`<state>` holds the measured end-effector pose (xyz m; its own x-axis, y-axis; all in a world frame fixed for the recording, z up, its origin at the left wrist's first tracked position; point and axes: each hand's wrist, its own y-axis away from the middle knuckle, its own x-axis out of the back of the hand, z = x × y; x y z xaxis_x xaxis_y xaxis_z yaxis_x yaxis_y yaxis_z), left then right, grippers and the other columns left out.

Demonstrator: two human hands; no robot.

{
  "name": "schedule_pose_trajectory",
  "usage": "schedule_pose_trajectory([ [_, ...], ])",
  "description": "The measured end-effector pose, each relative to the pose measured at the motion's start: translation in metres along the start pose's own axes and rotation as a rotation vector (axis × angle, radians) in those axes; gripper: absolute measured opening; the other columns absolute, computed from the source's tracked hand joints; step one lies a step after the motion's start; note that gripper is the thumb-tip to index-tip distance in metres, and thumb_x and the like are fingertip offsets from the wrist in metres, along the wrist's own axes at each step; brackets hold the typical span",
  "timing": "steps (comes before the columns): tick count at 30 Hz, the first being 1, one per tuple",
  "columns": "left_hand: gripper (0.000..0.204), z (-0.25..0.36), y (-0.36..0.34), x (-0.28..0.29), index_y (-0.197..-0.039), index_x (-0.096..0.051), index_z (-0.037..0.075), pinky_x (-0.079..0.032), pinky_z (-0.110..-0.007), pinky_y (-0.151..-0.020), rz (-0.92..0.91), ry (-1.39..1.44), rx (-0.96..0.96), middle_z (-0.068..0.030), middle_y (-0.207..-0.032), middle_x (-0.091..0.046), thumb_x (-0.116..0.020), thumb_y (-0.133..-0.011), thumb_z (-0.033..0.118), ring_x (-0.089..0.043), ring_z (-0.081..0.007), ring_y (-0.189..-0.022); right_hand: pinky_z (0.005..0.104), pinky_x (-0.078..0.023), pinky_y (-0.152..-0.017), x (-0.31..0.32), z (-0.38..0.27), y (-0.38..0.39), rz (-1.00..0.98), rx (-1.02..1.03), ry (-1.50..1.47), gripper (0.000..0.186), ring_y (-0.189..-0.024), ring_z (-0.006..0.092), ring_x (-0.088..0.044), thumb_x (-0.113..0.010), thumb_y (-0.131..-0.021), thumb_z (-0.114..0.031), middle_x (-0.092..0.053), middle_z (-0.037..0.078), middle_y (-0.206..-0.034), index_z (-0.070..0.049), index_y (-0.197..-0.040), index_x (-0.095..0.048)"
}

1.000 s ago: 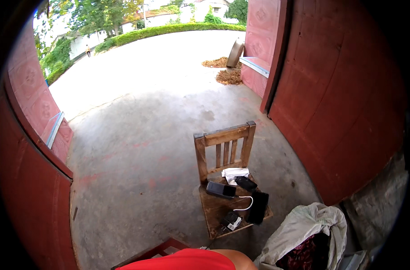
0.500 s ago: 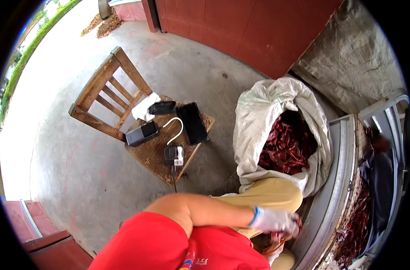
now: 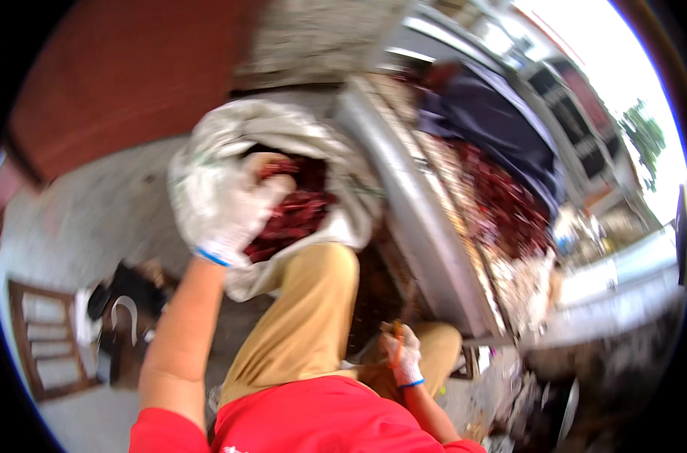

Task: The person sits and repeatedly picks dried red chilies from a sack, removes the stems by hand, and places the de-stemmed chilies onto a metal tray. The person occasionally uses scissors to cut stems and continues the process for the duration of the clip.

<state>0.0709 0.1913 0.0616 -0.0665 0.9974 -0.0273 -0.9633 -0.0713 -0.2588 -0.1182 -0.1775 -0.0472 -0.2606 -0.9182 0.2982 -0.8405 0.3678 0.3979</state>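
A white woven sack (image 3: 196,162) stands in front of me with its mouth rolled open, and dark red dried chilies (image 3: 302,215) fill it. Over that mouth is my left hand (image 3: 241,200), in a pale glove with a blue cuff, its fingers curled around a few dried chilies (image 3: 278,167); motion blurs it. Lower down, beside my right knee, my gloved right hand (image 3: 406,359) is closed on a thin orange-handled tool (image 3: 398,334). The tool's working end is too blurred to make out.
A metal-edged bed (image 3: 404,189) runs along the sack's right, bearing more dried chilies (image 3: 502,196) and a dark blue cloth (image 3: 494,113). A wooden chair (image 3: 41,332) with black devices and a white cable is at the left. A red panel (image 3: 124,83) rises behind.
My view has swung right, bringing the bed and its chilies into full sight. My left hand has moved from beside my knee to the sack's mouth. My right hand now shows clearly.
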Motion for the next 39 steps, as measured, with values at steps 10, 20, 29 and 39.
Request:
schedule_pose_trajectory([
  [10, 0.057, -0.127, -0.046, -0.034, -0.133, -0.052, 0.005, -0.048, -0.047, -0.097, 0.044, -0.872, -0.164, -0.0239, -0.127, -0.059, -0.069, -0.082, 0.022, -0.059, -0.0419, -0.114, 0.038, -0.056, -0.074, 0.185, -0.136, -0.012, 0.662, 0.021, 0.793, 0.033, -0.084, 0.0274, -0.071, -0.065, -0.091, -0.036, -0.072, 0.019, -0.094, -0.007, -0.105, -0.071],
  [20, 0.041, -0.075, -0.006, -0.226, -0.13, -0.055, 0.006, -0.057, -0.028, -0.071, -0.387, 0.53, 0.322, -0.0058, -0.105, -0.066, -0.07, -0.092, 0.01, -0.064, -0.0112, -0.088, 0.0481, -0.055, -0.083, 0.288, -0.099, -0.108, 0.865, -0.191, 1.239, 0.045, -0.096, 0.0387, -0.07, -0.061, -0.086, -0.048, -0.073, 0.021, -0.101, -0.007, -0.099, -0.076],
  [29, 0.026, -0.118, 0.045, -0.258, -0.119, -0.058, 0.01, -0.061, -0.033, -0.069, -0.534, 0.847, 0.853, -0.0033, -0.1, -0.07, -0.066, -0.096, 0.017, -0.07, -0.0152, -0.085, 0.0434, -0.057, -0.081, 0.107, -0.215, -0.115, 0.582, 0.393, 1.002, 0.048, -0.093, 0.0317, -0.072, -0.072, -0.084, -0.044, -0.073, 0.018, -0.1, -0.008, -0.115, -0.063],
  [39, 0.023, -0.118, 0.039, -0.256, -0.119, -0.059, 0.011, -0.062, -0.036, -0.069, -0.543, 0.827, 0.903, -0.0039, -0.099, -0.071, -0.063, -0.097, 0.018, -0.071, -0.0161, -0.084, 0.0413, -0.052, -0.094, 0.089, -0.234, -0.175, 0.613, 0.096, 0.804, 0.053, -0.11, 0.0333, -0.067, -0.072, -0.081, -0.028, -0.07, 0.018, -0.115, -0.011, -0.129, -0.058],
])
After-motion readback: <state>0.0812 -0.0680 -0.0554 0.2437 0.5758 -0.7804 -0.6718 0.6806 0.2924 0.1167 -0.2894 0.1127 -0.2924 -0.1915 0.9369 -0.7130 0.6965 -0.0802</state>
